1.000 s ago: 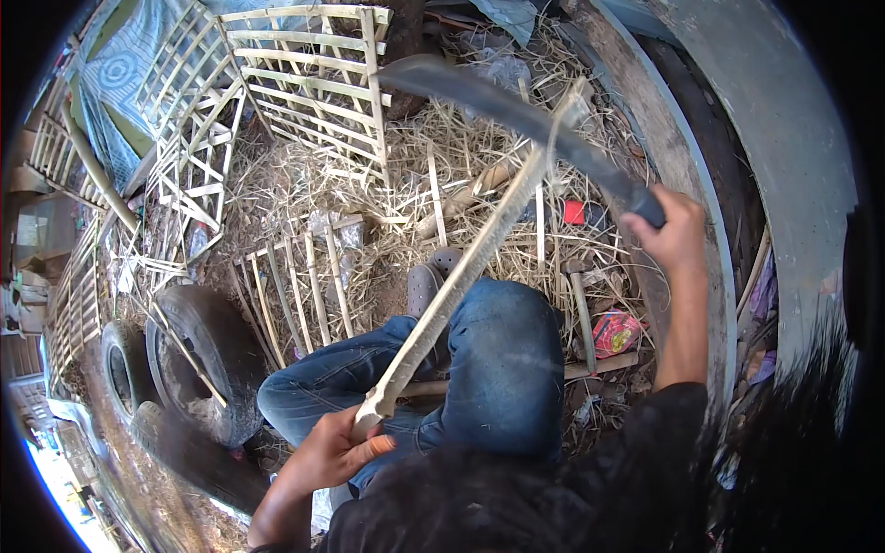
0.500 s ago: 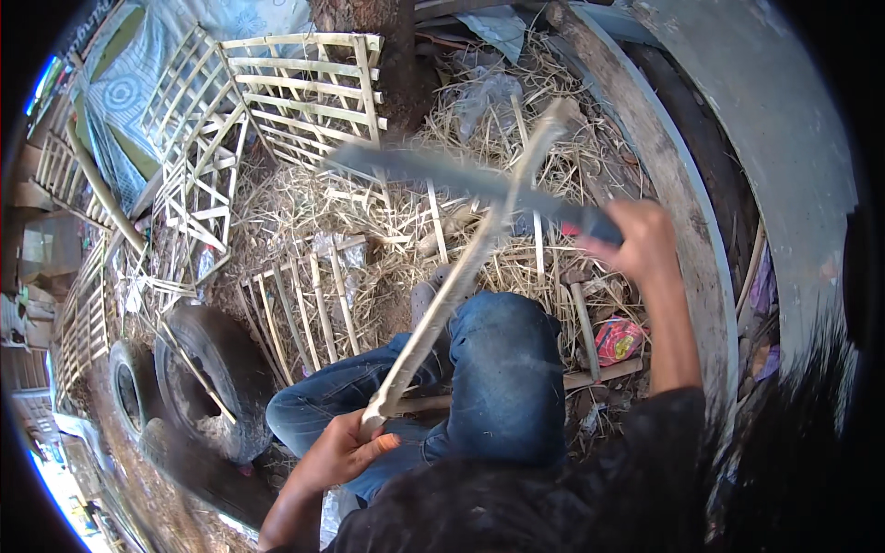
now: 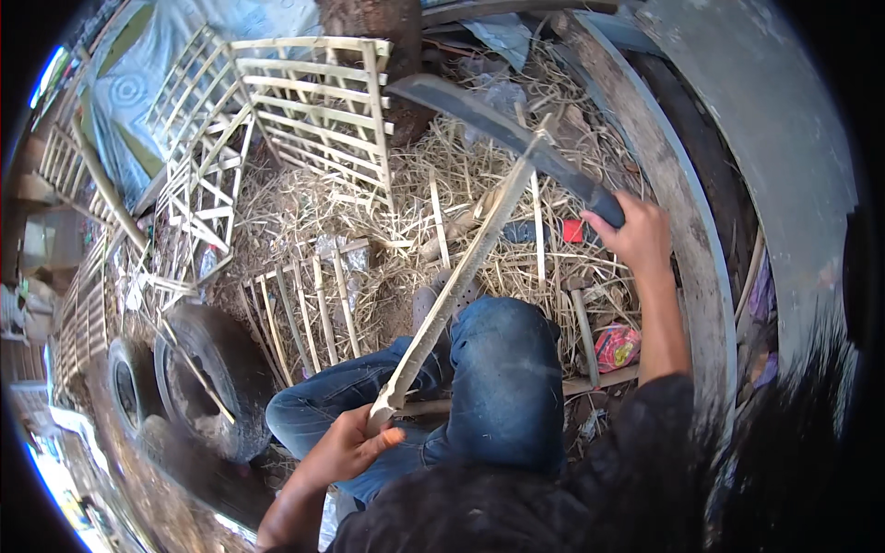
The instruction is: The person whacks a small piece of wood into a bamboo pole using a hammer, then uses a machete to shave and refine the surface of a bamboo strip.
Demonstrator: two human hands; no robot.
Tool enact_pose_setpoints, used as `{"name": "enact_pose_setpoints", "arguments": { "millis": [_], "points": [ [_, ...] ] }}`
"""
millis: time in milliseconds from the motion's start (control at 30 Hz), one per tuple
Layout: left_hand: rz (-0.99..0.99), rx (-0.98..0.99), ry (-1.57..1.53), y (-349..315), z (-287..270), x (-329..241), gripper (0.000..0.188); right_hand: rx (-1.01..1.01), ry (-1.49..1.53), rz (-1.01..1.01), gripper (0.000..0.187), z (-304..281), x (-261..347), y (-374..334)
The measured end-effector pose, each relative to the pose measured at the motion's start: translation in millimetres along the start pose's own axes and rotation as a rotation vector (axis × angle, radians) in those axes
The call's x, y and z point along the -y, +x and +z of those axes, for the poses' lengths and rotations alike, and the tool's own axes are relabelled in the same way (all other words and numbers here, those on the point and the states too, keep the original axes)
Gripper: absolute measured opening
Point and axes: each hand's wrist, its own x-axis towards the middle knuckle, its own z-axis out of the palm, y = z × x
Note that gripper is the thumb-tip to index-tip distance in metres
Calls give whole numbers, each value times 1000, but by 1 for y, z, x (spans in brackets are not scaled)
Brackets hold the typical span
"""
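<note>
My left hand point(image 3: 350, 449) is closed round the lower end of a long split bamboo strip point(image 3: 455, 288), which slants up and away to the right above my knees. In my right hand point(image 3: 638, 236) is the dark handle of a machete point(image 3: 479, 117), its broad grey blade pointing up and left. Near its handle end, the blade crosses the far tip of the bamboo and appears to touch it. My fingers hide most of the handle and the strip's lower end.
Bamboo lattice panels point(image 3: 318, 92) stand at the far left, beside a tree trunk point(image 3: 369, 23). Old tyres point(image 3: 217, 369) lie at the left. A hammer point(image 3: 584, 332) and a red packet point(image 3: 618, 347) are by my right knee. Shavings point(image 3: 313, 207) cover the ground. A plank point(image 3: 645, 138) runs along the right.
The machete has moved up and away, and its blade now meets the bamboo's far tip instead of crossing lower down. My left hand has stayed nearly still.
</note>
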Motion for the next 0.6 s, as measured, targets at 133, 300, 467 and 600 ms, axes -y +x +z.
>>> {"name": "enact_pose_setpoints", "arguments": {
  "millis": [133,300,467,600],
  "points": [
    [-10,84,-84,8,4,2,35,-57,-68,67,50,6,11,-10],
    [-191,308,-414,3,3,2,31,-229,-161,-12,52,12,0,-10],
    [-326,454,-600,-2,13,-2,30,-242,-233,-31,50,16,-11,-7],
    [-356,563,-808,0,18,-4,29,-284,-141,-45,49,27,-14,-1]
  ]
}}
